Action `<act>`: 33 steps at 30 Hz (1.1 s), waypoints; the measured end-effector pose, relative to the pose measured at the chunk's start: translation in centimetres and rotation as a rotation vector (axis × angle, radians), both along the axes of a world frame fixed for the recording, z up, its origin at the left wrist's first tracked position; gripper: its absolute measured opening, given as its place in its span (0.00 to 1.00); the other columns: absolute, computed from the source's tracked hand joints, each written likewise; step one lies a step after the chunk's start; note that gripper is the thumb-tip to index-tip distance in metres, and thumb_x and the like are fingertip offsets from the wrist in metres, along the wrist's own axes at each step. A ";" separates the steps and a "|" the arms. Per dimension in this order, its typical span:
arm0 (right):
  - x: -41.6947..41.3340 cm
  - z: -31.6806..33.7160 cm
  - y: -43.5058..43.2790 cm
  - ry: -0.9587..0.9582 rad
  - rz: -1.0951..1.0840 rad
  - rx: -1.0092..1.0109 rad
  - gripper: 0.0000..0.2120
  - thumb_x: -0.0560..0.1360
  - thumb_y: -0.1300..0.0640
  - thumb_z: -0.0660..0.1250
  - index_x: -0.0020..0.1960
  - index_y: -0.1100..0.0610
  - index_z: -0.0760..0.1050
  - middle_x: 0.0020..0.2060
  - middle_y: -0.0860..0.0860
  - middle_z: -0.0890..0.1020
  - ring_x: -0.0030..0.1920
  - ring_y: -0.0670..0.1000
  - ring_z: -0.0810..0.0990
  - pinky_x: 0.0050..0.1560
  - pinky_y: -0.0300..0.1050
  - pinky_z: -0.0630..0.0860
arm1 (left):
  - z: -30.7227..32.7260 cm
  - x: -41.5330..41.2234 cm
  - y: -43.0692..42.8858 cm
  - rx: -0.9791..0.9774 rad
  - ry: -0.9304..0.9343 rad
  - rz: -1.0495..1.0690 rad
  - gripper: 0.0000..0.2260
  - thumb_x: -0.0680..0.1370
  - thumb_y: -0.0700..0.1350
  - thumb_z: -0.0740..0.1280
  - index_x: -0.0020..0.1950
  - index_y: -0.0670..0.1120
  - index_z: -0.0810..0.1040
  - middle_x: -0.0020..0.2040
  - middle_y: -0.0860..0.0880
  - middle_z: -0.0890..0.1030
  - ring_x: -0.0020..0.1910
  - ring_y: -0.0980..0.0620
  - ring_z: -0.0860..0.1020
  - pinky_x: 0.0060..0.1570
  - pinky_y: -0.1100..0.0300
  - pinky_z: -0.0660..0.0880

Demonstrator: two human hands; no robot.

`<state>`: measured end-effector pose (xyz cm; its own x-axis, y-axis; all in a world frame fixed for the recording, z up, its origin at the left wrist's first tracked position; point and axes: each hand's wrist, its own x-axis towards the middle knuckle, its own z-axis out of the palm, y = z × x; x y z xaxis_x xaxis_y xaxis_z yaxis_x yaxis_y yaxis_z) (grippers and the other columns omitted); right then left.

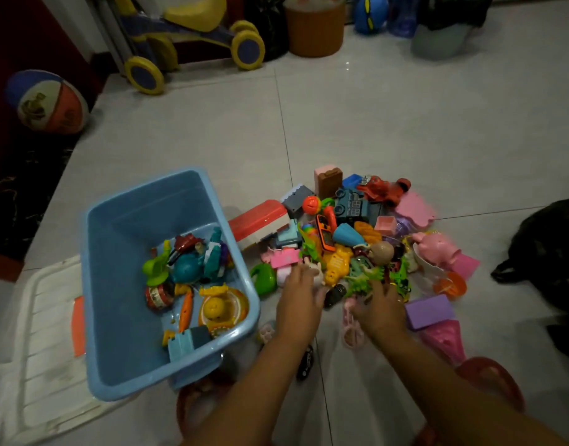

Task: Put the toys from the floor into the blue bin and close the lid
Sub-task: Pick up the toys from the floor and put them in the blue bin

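Floor: pale glossy tiled floor (405,123) is lying bare across the middle and upper right, giving open room beyond the toys.
Bin: blue rectangular plastic bin (122,317) is standing open at lower left, about a quarter full, its right rim just beside the toy heap.
Bin contents: a teal plush-like figure (196,262), a yellow round ring toy (223,309), a green plastic piece (156,268), an orange carrot-shaped toy (186,312) and a teal block (186,344) are lying on the bin bottom.
Lid: white ribbed plastic lid with an orange latch (41,333) is lying flat on the floor, tucked partly under the bin's left side.
Toy heap: mixed pile of small plastic toys (350,239) is sitting on the floor right of the bin; a pink pig figure (436,247) and a red toy car (384,188) are showing at its far edge.
Left hand: left hand (299,297) is reaching into the heap's near edge, fingers slightly spread over a pink piece; grasp cannot be told.
Right hand: right hand (379,307) is resting on green leafy toys, fingers spread, palm down.
Writing: none readable; blur is obscuring labels.
Edges: a multicoloured ball (48,101) is sitting at the left wall.
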<state>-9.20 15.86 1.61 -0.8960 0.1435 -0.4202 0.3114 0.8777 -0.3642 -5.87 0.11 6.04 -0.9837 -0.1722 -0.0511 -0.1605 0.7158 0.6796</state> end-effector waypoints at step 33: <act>2.4 0.2 -2.3 -0.106 -0.362 -0.936 0.17 0.73 0.74 0.62 0.50 0.53 0.68 0.56 0.58 0.68 0.40 0.56 0.75 0.23 0.39 0.76 | -4.9 6.3 -3.2 0.239 -0.563 0.098 0.13 0.72 0.51 0.69 0.47 0.49 0.67 0.42 0.51 0.75 0.44 0.52 0.75 0.39 0.61 0.70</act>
